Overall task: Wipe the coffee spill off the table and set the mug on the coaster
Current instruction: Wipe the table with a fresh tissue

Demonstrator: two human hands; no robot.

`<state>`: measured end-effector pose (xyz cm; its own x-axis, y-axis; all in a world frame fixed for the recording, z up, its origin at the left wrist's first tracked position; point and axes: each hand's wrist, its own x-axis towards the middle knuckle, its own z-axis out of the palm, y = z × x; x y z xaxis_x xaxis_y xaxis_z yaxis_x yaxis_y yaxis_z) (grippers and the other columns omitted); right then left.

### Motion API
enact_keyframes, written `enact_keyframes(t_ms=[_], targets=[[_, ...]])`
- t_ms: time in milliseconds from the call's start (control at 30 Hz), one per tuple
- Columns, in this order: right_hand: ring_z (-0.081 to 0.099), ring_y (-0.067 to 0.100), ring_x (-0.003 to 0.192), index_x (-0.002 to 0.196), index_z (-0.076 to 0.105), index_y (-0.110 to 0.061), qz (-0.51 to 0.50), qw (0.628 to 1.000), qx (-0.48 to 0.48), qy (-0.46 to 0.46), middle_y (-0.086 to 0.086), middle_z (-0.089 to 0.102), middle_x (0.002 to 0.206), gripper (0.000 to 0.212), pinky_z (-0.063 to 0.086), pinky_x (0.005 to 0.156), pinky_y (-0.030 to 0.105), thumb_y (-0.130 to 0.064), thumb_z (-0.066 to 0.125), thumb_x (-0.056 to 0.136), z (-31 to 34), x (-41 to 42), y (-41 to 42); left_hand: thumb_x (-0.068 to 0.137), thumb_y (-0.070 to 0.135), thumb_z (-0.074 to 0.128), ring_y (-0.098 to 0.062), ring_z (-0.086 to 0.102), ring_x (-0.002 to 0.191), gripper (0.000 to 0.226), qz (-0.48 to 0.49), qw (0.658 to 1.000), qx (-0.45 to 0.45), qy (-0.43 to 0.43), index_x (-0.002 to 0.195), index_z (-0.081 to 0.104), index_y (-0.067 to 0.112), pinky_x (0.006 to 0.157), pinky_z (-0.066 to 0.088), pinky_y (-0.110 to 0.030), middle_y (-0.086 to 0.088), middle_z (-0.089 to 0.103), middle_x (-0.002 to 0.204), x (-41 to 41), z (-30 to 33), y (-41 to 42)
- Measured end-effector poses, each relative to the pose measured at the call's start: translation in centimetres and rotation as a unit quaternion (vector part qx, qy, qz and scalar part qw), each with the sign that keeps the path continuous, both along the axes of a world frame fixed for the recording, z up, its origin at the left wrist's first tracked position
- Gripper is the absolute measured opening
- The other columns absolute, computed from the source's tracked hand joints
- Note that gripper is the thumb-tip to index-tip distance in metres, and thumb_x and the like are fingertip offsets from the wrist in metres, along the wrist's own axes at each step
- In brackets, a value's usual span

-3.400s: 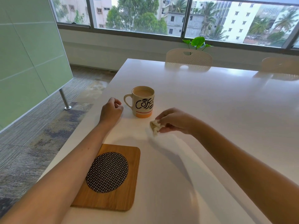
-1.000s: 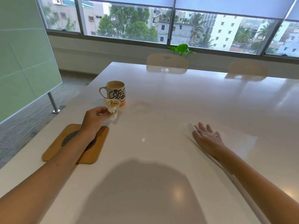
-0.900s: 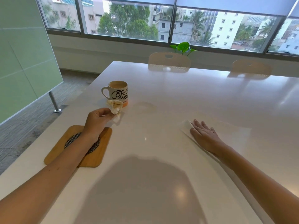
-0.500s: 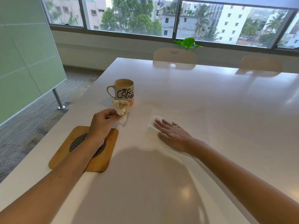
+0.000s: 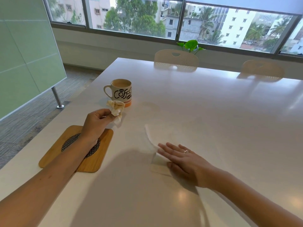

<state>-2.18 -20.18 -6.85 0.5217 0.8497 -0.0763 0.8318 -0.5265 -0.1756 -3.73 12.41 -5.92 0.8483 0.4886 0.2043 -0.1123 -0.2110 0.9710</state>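
Daylit windows (image 5: 136, 15) behind two pale chairs (image 5: 176, 60), a green partition (image 5: 24, 54), grey carpet (image 5: 24, 115).

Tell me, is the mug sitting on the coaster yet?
No, the mug stands on the bare table, apart from the coaster, which lies under the left forearm.

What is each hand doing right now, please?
Left hand: closed, pinching a crumpled, coffee-stained tissue.
Right hand: open and flat, pressing a clean white tissue on the white table.
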Motion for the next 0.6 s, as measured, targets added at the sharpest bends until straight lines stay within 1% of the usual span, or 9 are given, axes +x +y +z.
enact_keyframes(t_ms=[33, 100, 133, 200, 267, 367, 433, 533, 600], targets=[[-0.012, 0.006, 0.144, 0.143, -0.003, -0.048, -0.024, 1.0, -0.006, -0.003, -0.025, -0.009, 0.153, 0.053, -0.005, 0.118, 0.031, -0.059, 0.004, 0.092, 0.0, 0.4, -0.9, 0.072, 0.034, 0.075, -0.013, 0.06, 0.081, 0.011, -0.001, 1.0, 0.001, -0.001, 0.071, 0.073, 0.046, 0.08, 0.046, -0.033, 0.014, 0.071, 0.076, 0.0, 0.0, 0.0], [-0.02, 0.017, 0.143, 0.138, -0.005, -0.058, -0.09, 0.996, -0.021, 0.005, -0.02, -0.015, 0.154, 0.062, -0.009, 0.116, 0.04, -0.077, 0.004, 0.08, 0.0, 1.7, -2.3, 0.075, 0.03, 0.074, -0.011, 0.06, 0.079, 0.017, -0.006, 1.0, 0.001, -0.005, 0.07, 0.073, 0.046, 0.078, 0.045, -0.029, 0.017, 0.071, 0.071, 0.0, 0.0, 0.0], [-0.023, 0.022, 0.142, 0.136, -0.001, -0.062, -0.123, 0.992, -0.022, 0.011, -0.015, -0.018, 0.156, 0.068, -0.009, 0.115, 0.046, -0.084, 0.009, 0.073, 0.0, 2.5, -2.9, 0.075, 0.03, 0.074, -0.01, 0.06, 0.078, 0.018, -0.008, 1.0, 0.0, -0.006, 0.07, 0.072, 0.047, 0.078, 0.045, -0.028, 0.02, 0.071, 0.07, -0.1, 0.0, 0.0], [-0.019, 0.03, 0.143, 0.136, 0.015, -0.056, -0.184, 0.983, -0.002, 0.008, -0.005, -0.015, 0.158, 0.081, -0.006, 0.114, 0.054, -0.092, 0.019, 0.064, -0.3, 4.2, -3.6, 0.075, 0.03, 0.074, -0.007, 0.059, 0.076, 0.019, -0.008, 1.0, 0.0, -0.004, 0.07, 0.072, 0.048, 0.076, 0.044, -0.026, 0.022, 0.07, 0.069, -0.1, 0.1, -0.1], [-0.01, 0.029, 0.145, 0.137, 0.015, -0.042, -0.229, 0.973, 0.03, 0.002, 0.0, -0.01, 0.159, 0.094, -0.001, 0.115, 0.054, -0.094, 0.025, 0.059, -0.5, 5.7, -3.7, 0.076, 0.029, 0.074, -0.005, 0.057, 0.071, 0.021, -0.003, 1.0, -0.002, -0.003, 0.069, 0.072, 0.048, 0.074, 0.043, -0.026, 0.022, 0.069, 0.067, -0.2, 0.1, -0.1], [0.001, 0.016, 0.146, 0.145, -0.005, -0.036, -0.253, 0.966, 0.047, -0.01, -0.004, -0.006, 0.159, 0.106, 0.006, 0.116, 0.044, -0.094, 0.023, 0.061, -0.8, 7.9, -2.6, 0.077, 0.027, 0.074, 0.004, 0.057, 0.063, 0.026, 0.007, 1.0, -0.001, 0.001, 0.066, 0.071, 0.05, 0.07, 0.041, -0.025, 0.024, 0.067, 0.063, -0.2, 0.1, 0.0], [0.003, 0.011, 0.146, 0.148, -0.007, -0.03, -0.236, 0.971, 0.03, -0.019, -0.007, -0.001, 0.159, 0.099, 0.008, 0.116, 0.04, -0.087, 0.016, 0.07, -0.9, 9.2, -1.1, 0.077, 0.026, 0.074, 0.009, 0.055, 0.057, 0.028, 0.01, 1.0, -0.003, 0.0, 0.065, 0.07, 0.05, 0.068, 0.041, -0.024, 0.024, 0.067, 0.062, -0.2, 0.1, 0.0], [0.004, 0.01, 0.146, 0.149, 0.011, -0.028, -0.196, 0.98, 0.011, -0.026, -0.008, 0.005, 0.159, 0.065, 0.007, 0.117, 0.036, -0.06, 0.014, 0.093, -1.1, 10.0, 1.8, 0.077, 0.028, 0.074, 0.01, 0.054, 0.056, 0.025, 0.009, 1.0, -0.006, 0.002, 0.066, 0.071, 0.05, 0.068, 0.04, -0.024, 0.024, 0.067, 0.062, -0.4, 0.2, 0.0], [0.006, 0.009, 0.146, 0.148, 0.017, -0.03, -0.165, 0.986, 0.022, -0.02, -0.009, 0.008, 0.159, 0.052, 0.007, 0.117, 0.035, -0.045, 0.018, 0.099, -0.9, 9.5, 3.9, 0.077, 0.027, 0.074, 0.011, 0.054, 0.056, 0.025, 0.007, 1.0, -0.006, 0.0, 0.066, 0.071, 0.05, 0.068, 0.04, -0.024, 0.024, 0.067, 0.062, -0.4, 0.2, 0.0]])
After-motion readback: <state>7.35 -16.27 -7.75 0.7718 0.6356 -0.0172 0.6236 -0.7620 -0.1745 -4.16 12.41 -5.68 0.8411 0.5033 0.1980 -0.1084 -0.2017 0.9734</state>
